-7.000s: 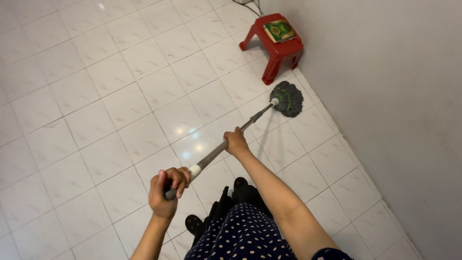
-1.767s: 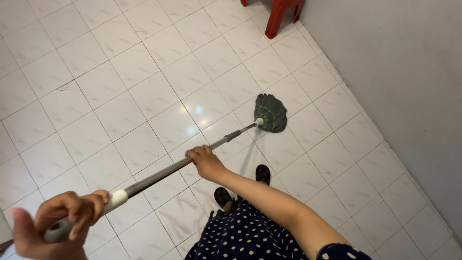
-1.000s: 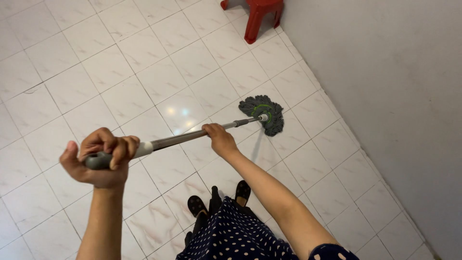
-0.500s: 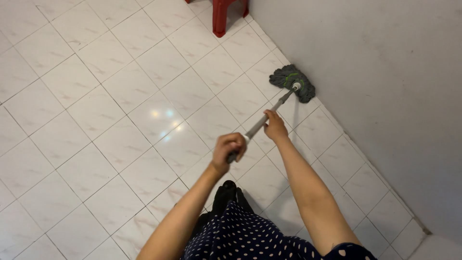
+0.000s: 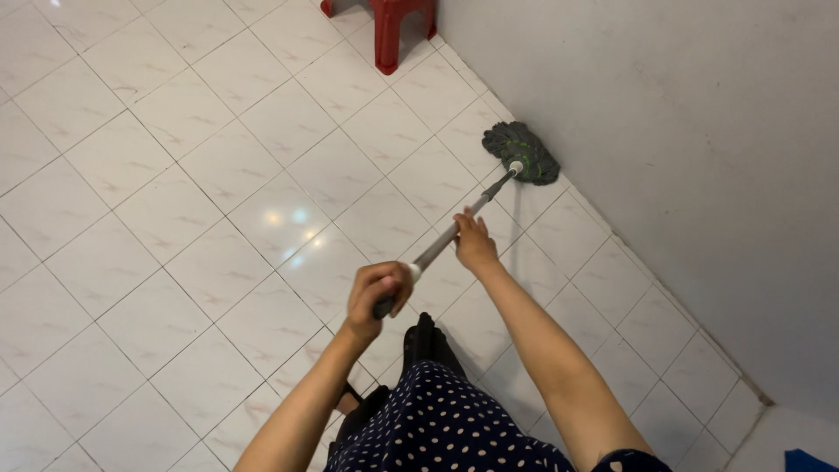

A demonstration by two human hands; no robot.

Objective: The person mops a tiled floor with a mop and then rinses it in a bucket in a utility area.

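Head view: grey string mop head with green ring (image 5: 521, 152) on white tiled floor (image 5: 175, 175), upper right of centre, touching base of grey wall (image 5: 682, 131). Risk (judgement): mop head jams or smears against wall if pushed further; wet glossy tile near feet could cause slip. Left hand (image 5: 377, 293) clenched around grey end grip of metal mop handle (image 5: 454, 229). Right hand (image 5: 474, 244) wrapped around shaft mid-length, fingers closed. Red plastic stool (image 5: 384, 22) top centre, well apart.

Bright, even light; ceiling-lamp glare spots on the glossy floor tiles (image 5: 288, 218), soft shadows, sharp focus.
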